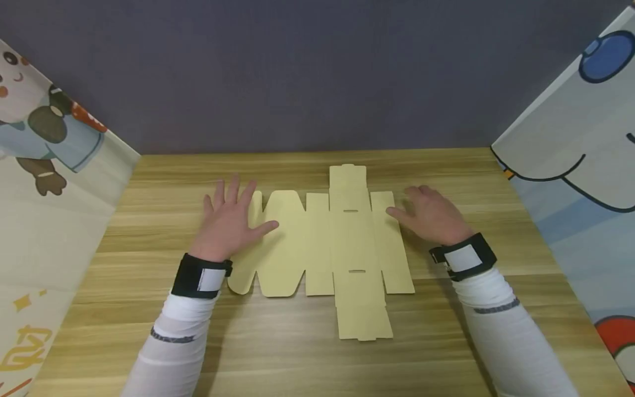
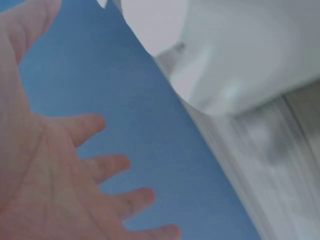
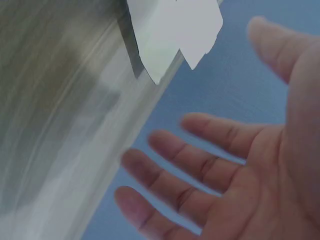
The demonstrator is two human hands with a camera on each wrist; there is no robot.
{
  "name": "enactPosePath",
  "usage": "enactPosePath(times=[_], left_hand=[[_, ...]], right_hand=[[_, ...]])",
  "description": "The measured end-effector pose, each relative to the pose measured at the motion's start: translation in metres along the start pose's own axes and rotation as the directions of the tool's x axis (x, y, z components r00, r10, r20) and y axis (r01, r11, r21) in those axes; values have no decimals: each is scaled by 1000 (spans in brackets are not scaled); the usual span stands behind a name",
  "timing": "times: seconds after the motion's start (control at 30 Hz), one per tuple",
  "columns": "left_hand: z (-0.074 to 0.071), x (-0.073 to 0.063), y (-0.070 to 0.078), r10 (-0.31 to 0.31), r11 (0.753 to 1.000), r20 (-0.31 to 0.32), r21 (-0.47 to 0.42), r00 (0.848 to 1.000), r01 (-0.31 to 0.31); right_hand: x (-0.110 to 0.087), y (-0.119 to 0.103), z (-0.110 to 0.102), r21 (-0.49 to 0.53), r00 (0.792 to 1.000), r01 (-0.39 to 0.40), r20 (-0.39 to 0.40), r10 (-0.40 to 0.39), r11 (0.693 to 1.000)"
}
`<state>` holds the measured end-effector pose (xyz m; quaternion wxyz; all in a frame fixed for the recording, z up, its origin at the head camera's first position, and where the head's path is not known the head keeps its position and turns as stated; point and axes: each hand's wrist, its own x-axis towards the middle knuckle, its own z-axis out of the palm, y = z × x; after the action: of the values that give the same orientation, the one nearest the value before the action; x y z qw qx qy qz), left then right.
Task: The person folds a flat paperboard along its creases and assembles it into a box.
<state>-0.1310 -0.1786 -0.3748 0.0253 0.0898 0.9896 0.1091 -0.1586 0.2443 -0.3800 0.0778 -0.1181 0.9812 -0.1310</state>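
Two white sleeves (image 1: 173,347) reach in from the near edge, each ending at a black wrist strap (image 1: 468,256) with a pale patch. Beyond the straps are a person's two bare hands, held palms down. The left hand (image 1: 227,226) is spread wide, fingers straight and thumb pointing inward, above the left end of a flat, pale yellow cardboard sheet (image 1: 353,240). The right hand (image 1: 432,216) is also wide, its fingers relaxed and its thumb apart from them, beside the sheet's right strip. Both wrist views show a gap between the fingers and the card.

The sheet lies between the hands on a wood-grain table (image 1: 278,358). Its tallest panel, right of the middle, has two short slots and juts out both toward the person and away. Left of it come a plain strip, a panel with angled corners and a rounded end flap.

Along the sides stand a left panel (image 1: 59,231) printed with a cartoon animal and a right panel (image 1: 555,143) with a smiling outline. Farthest back is a dark grey wall (image 1: 317,77).
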Motion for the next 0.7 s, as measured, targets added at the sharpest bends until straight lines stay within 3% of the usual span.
enactPosePath(times=[0.17, 0.4, 0.57, 0.7], left_hand=[[3, 4, 25, 86, 996, 49, 32, 995, -88], [29, 11, 62, 228, 972, 99, 35, 969, -232], [46, 13, 74, 232, 972, 145, -9, 962, -233], [52, 12, 76, 219, 975, 151, 1, 964, -222]], right_hand=[[1, 5, 2, 10, 997, -39, 66, 38, 999], [7, 8, 12, 61, 988, -74, 140, 65, 995], [11, 3, 15, 135, 986, -95, 147, 75, 986], [13, 2, 17, 194, 983, -118, 163, 87, 974]])
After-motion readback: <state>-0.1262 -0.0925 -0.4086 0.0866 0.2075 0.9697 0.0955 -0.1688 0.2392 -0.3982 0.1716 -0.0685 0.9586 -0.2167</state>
